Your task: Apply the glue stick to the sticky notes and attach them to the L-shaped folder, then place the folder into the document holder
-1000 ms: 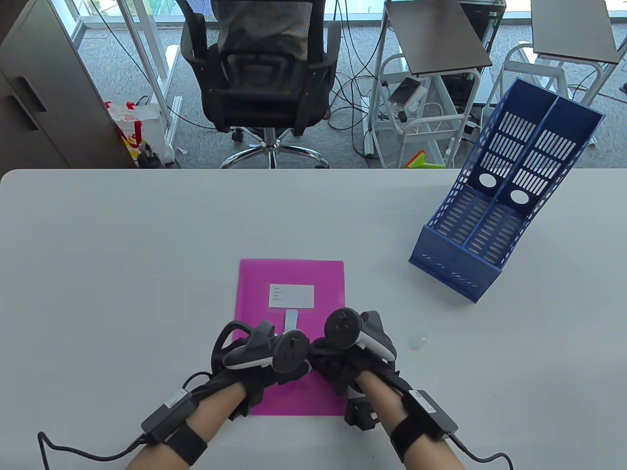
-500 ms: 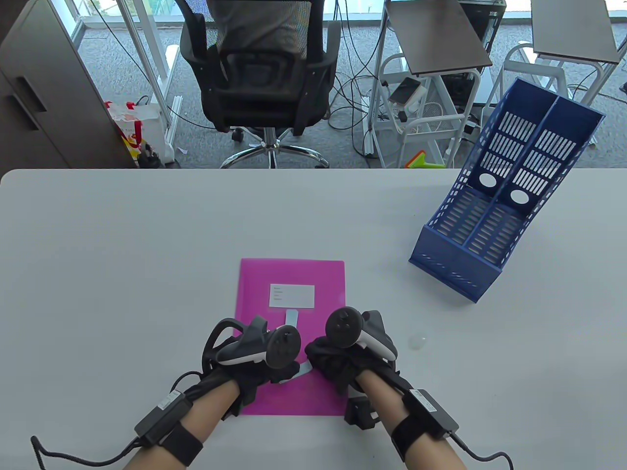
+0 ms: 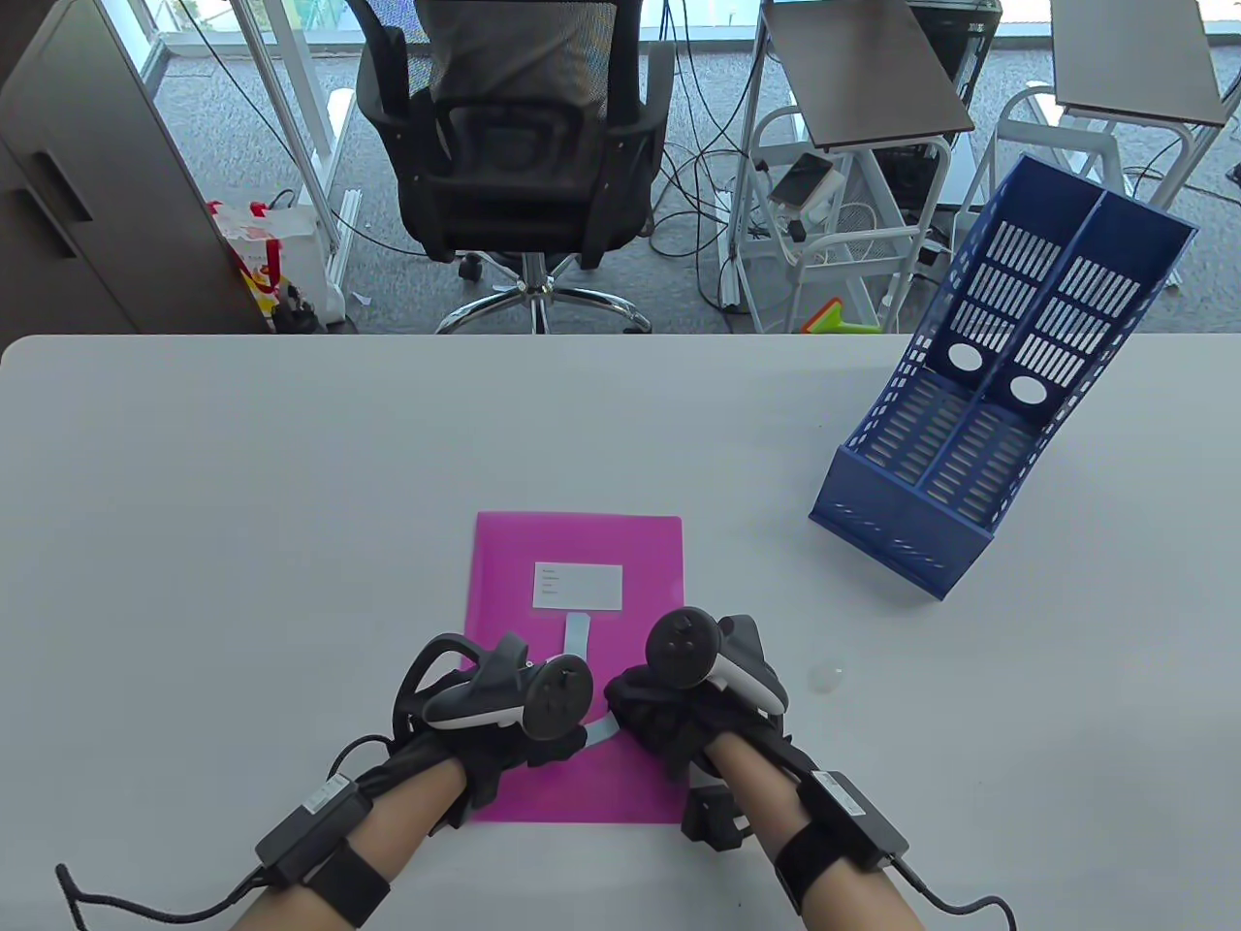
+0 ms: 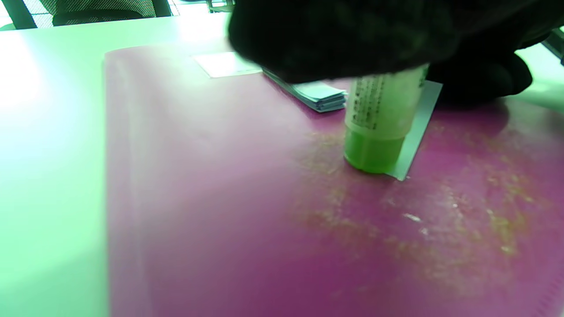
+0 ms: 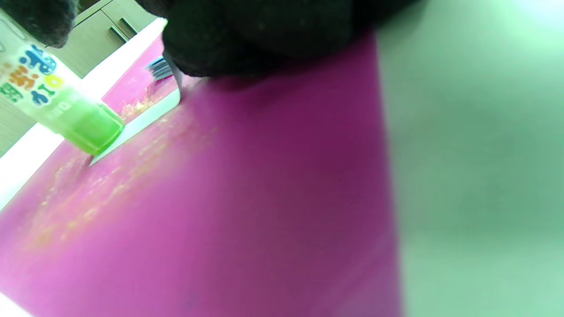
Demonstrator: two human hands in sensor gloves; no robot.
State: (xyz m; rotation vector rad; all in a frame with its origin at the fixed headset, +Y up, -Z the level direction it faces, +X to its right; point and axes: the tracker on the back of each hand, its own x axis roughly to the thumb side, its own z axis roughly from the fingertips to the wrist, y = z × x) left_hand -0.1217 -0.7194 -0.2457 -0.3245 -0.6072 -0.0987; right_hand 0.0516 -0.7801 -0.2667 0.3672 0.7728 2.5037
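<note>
A pink folder [image 3: 572, 553] lies flat near the table's front, with a white label [image 3: 578, 586] and a pad of sticky notes [image 3: 576, 632] on it. My left hand [image 3: 548, 742] grips a green glue stick [image 4: 381, 123], tip down on a loose pale sticky note [image 4: 421, 119] that lies on the folder. The fingers of my right hand [image 3: 659, 718] press on the note's other end [image 5: 174, 94] and hold it flat. In the right wrist view the glue stick [image 5: 61, 110] stands on the note's near end. The table view hides the stick under my left hand.
A blue two-slot document holder [image 3: 979, 407] stands tilted at the back right of the table. A small clear round cap [image 3: 826, 676] lies right of my right hand. Dried glue smears [image 4: 462, 211] mark the folder. An office chair [image 3: 514, 126] stands beyond the far edge.
My left hand has slid left and toward me with the glue stick, and the loose note now shows between the hands. The right hand has stayed in place.
</note>
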